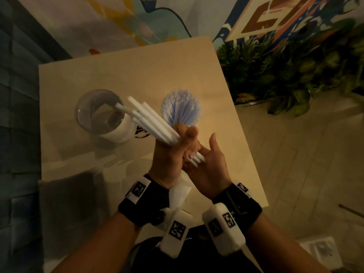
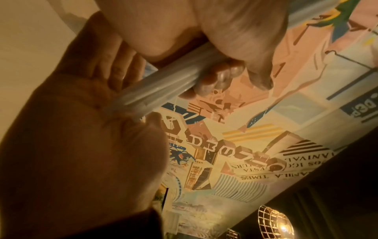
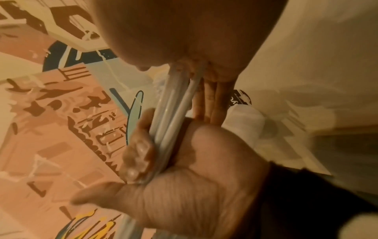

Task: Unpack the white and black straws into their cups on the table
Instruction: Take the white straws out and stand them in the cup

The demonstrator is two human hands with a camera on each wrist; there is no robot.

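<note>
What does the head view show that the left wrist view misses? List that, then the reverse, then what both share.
Head view only: the table, a clear cup holding a few white straws, and a second cup packed with thin straws.

Left wrist view only: the left hand's fingers curled under the bundle, and a wire-cage lamp.

Both: the left hand gripping the white straws, their ends against the open right hand.

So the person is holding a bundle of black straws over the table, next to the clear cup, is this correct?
Not quite. The straws are white, not black, as the head view shows. The rest holds: the person holds the bundle over the table, next to the clear cup.
</note>
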